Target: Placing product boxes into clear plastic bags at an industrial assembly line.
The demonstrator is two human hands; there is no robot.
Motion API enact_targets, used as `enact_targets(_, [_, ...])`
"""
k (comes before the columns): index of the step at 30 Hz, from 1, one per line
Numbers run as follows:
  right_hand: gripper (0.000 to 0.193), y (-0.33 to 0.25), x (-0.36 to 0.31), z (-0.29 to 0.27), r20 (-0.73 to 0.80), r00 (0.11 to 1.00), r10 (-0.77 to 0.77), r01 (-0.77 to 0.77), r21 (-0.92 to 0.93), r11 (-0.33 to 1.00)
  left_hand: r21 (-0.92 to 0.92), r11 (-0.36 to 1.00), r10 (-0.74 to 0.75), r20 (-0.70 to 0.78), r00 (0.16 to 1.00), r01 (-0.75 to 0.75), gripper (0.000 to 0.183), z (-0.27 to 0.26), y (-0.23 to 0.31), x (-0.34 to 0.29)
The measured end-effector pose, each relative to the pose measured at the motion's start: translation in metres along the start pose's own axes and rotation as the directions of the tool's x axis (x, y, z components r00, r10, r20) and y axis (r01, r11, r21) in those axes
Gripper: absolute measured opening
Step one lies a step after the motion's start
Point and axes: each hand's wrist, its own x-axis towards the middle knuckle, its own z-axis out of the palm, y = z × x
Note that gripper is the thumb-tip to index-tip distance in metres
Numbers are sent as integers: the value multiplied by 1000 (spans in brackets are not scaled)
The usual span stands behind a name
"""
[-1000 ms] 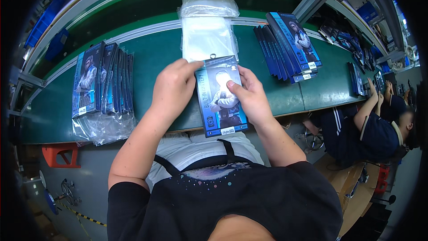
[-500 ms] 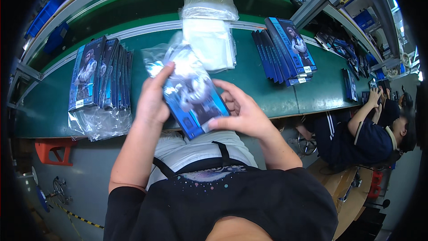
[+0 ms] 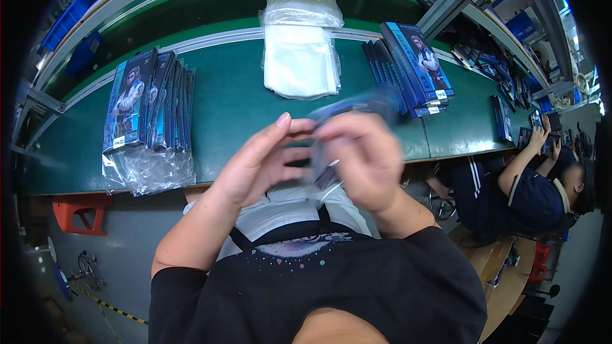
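My right hand [image 3: 368,160], smeared by motion, grips a blue box [image 3: 373,102] in a clear plastic bag. The box is tilted and blurred, and my hand covers much of it. Beside the bag, my left hand [image 3: 252,162] is open with its fingers apart; whether its fingertips touch the bag I cannot tell. To the left on the bench leans a row of bagged blue boxes [image 3: 131,102], their loose bag ends [image 3: 150,169] at the near edge. A pile of clear bags [image 3: 298,67] lies beyond my hands. On the right stands a stack of blue boxes [image 3: 417,64].
The green bench [image 3: 223,83] runs across in front of me, with a metal rail [image 3: 210,39] behind. At the right, a co-worker [image 3: 510,191] handles small items near more boxes [image 3: 500,118]. A red stool [image 3: 80,213] stands below the bench at left.
The bagged box has swung from between both hands to the right, turned in my right hand. My left hand has let go of it and its fingers have spread.
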Motion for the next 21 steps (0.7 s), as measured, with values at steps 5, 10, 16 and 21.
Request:
enact_targets(5, [42,1,-5,37,321,936,-142,69,228,971,44,985,170,-148,974,-165,27,-10,4,-15])
enact_targets(10, [39,14,-7,5,202,957,206,-250,222,942,572,599,791,-311,527,-560,48,4,69,-55])
enact_targets(16, [27,30,-18,12,114,941,319,-338,258,905,816,-496,856,402,325,296,46,-59,109,-86])
enact_targets(21, [22,31,-6,16,214,937,277,-313,159,936,686,-425,848,74,524,590,62,-68,95,-89])
